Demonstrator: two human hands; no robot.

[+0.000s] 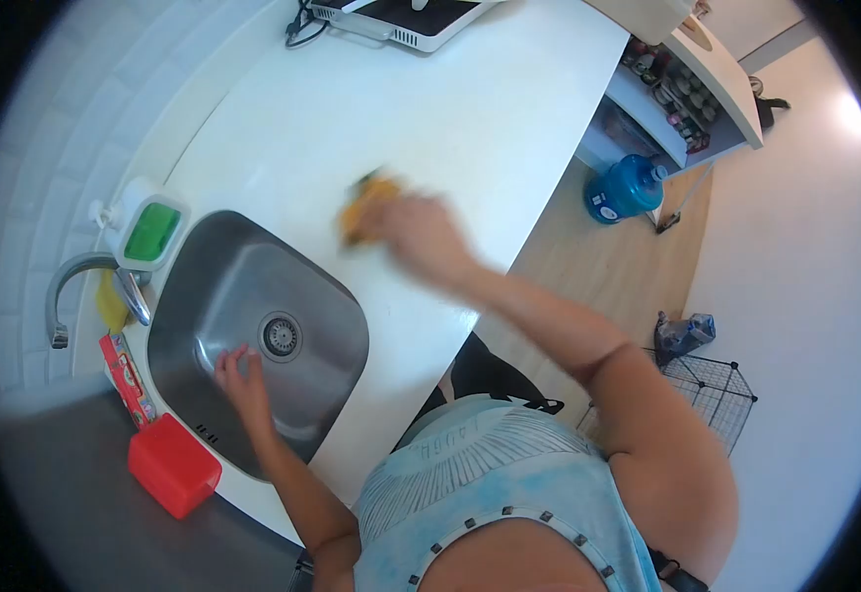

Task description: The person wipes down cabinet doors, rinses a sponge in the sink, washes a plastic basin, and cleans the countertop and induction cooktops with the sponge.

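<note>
My right hand (413, 229) is closed on a yellow-orange cloth or sponge (363, 209), which lies against the white counter (450, 109) to the right of the sink. Both hand and cloth are blurred by motion. Over the steel sink (327, 296) hangs my left hand (241, 379), fingers apart and holding nothing, just left of the round drain (281, 337).
A chrome faucet (75, 264), a dispenser with green contents (152, 232) and a yellow cloth (111, 302) line the sink's far side. A red container (174, 466) stands at lower left. A cooktop (406, 18) sits at the counter's top; a blue water jug (625, 189) is on the floor.
</note>
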